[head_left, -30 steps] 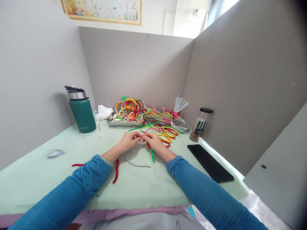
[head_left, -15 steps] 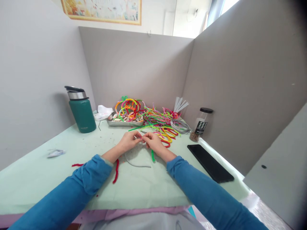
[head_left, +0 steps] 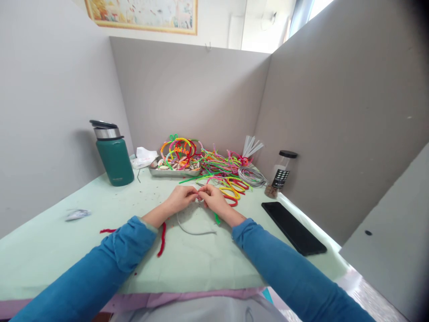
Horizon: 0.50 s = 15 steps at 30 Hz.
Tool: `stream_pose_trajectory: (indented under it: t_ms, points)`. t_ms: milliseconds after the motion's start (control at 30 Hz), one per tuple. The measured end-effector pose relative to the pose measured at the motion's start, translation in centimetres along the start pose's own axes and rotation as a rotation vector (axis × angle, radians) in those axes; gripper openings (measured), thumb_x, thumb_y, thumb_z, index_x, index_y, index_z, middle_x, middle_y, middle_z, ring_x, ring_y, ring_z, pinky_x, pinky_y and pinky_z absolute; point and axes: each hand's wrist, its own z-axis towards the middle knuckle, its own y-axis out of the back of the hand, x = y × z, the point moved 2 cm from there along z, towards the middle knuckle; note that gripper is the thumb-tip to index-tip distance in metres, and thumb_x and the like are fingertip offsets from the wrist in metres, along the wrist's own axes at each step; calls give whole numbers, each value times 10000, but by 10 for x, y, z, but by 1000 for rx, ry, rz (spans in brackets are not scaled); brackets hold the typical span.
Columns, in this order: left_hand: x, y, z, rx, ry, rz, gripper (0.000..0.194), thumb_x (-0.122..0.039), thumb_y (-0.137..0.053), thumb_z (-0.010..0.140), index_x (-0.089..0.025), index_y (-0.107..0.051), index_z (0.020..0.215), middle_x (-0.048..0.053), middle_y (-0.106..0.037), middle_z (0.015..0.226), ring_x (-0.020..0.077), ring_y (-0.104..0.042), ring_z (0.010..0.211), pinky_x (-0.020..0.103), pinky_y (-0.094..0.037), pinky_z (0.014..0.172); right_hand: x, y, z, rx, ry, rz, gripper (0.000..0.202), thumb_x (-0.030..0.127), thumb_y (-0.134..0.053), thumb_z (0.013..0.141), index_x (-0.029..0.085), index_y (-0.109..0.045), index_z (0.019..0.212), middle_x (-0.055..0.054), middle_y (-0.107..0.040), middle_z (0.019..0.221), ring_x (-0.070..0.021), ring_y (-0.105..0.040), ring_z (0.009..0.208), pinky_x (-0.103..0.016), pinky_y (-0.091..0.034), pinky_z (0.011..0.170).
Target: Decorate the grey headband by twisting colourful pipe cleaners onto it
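My left hand and my right hand meet above the middle of the table, fingertips pinched close together. Between them shows a tiny pinkish bit, too small to name. A thin grey wire curves out from below my left hand; its upper end is hidden. Under my right wrist pokes the end of a green pipe cleaner. Beside my left forearm lies a dark red pipe cleaner. Just beyond my right hand are looped yellow and red pipe cleaners, with a pointed metal tool partly covered.
At the back, a metal tray carries bent pipe-cleaner shapes, beside a heap of pipe cleaners and a grey wire coil. A green bottle stands left; a clear jar and black phone are right. Grey partitions surround the table.
My fingertips have drawn closer together, covering more of the small piece. The grey wire and the green end have shifted slightly right.
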Motion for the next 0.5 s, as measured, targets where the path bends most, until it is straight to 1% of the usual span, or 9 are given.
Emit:
stream_pose_trajectory:
  t_ms: [67,133,233,300,400,500]
  points:
    - [-1,0,-1,11,17,-57,210,-290,-477,761,-159,-641,752,-5,-589,624,92,-480,560,181,-347,547,0,0,0,3,3,-2,104,248,-514,736,162,-533,791,17,-593,646,-58,-453,406,-176,-357,390]
    - [-2,0,-1,16,37,-136,229,-314,-474,766,-151,-633,752,-4,-594,643,84,-480,540,181,-358,538,0,1,0,-3,0,13,142,294,-504,755,159,-539,786,19,-586,626,-57,-453,397,-175,-345,384]
    - [-2,1,-1,12,128,-234,273,-379,-469,766,-142,-605,755,-13,-580,631,59,-424,423,183,-330,444,-1,3,2,-22,-43,92,284,401,-417,811,152,-553,800,34,-519,493,-68,-429,356,-176,-309,358]
    - [-2,1,-1,-1,186,-297,299,-414,-479,754,-138,-592,777,-17,-573,636,50,-400,382,184,-312,401,-1,3,3,-29,-78,175,347,435,-376,824,144,-565,824,38,-483,442,-79,-426,346,-180,-300,348]
    - [-3,1,0,-26,242,-389,332,-446,-504,728,-134,-579,811,-21,-563,639,47,-390,364,187,-305,374,0,3,4,-20,-111,274,346,428,-397,812,134,-574,855,25,-503,469,-86,-452,364,-184,-307,349]
    - [-2,2,0,-45,269,-427,351,-465,-514,714,-135,-572,821,-30,-552,621,47,-373,360,189,-297,370,-1,3,5,7,-119,277,350,425,-384,820,135,-569,884,20,-512,502,-85,-457,376,-188,-308,359]
